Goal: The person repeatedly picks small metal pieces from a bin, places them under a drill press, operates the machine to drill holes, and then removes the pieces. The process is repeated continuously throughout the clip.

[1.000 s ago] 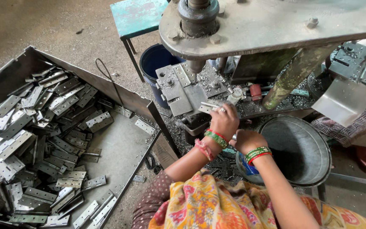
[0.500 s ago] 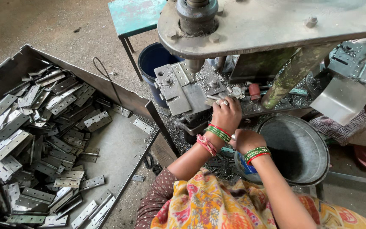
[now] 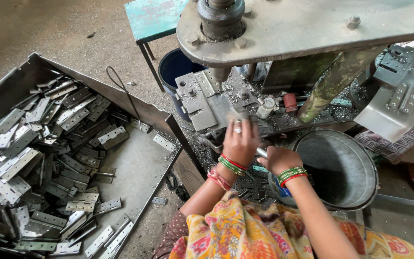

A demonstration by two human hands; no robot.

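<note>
My left hand (image 3: 239,140) reaches onto the press bed (image 3: 207,103) under the heavy machine head (image 3: 221,17). Its fingers are closed on a small metal hinge piece (image 3: 238,115), which is blurred. Just to the right and lower, my right hand (image 3: 279,160) is closed around a short shiny metal rod (image 3: 261,152) at the front of the bed. Both wrists carry green and red bangles. A grey metal tub (image 3: 360,163) stands right beside my right hand.
A big sheet-metal tray (image 3: 140,163) on the left holds several loose hinge leaves (image 3: 49,144). A dark blue bucket (image 3: 173,67) and a teal stool (image 3: 154,19) stand behind the press. A slanted metal chute (image 3: 394,105) is at the right. Metal shavings litter the bed.
My left hand has shifted a little to the left over the press bed with the hinge piece in it. My right hand has stayed on the rod.
</note>
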